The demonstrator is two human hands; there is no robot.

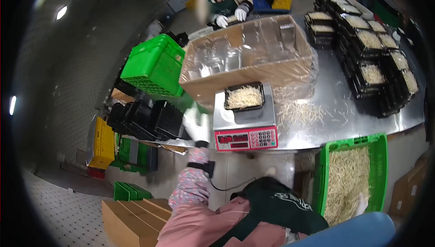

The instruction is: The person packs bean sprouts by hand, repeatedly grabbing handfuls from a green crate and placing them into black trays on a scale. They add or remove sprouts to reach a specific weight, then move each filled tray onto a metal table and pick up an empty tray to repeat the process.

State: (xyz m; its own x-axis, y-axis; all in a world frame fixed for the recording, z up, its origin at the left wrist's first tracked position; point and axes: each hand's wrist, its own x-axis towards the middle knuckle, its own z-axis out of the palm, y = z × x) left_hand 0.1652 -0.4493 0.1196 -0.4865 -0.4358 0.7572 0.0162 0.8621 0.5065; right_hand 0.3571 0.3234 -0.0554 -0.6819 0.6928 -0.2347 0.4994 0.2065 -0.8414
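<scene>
My left hand (pixel 196 125), in a white glove, is over the table's front edge, left of the scale (pixel 244 119), with its fingers apart and nothing held. Stacked black trays (pixel 168 119) stand just left of it. On the scale's plate rests a black tray of pale sprout-like strands (pixel 244 97). My right hand (pixel 361 205), gloved in white, is at the lower right among the strands in a green crate (pixel 379 174). Its fingers are largely hidden, so its hold cannot be made out.
A large cardboard box (pixel 253 75) of clear plastic containers stands behind the scale. Stacks of filled black trays (pixel 372 75) line the right side. A green crate (pixel 156 63) stands at the left. Loose strands (pixel 301 113) lie right of the scale. A co-worker (pixel 224 2) stands opposite.
</scene>
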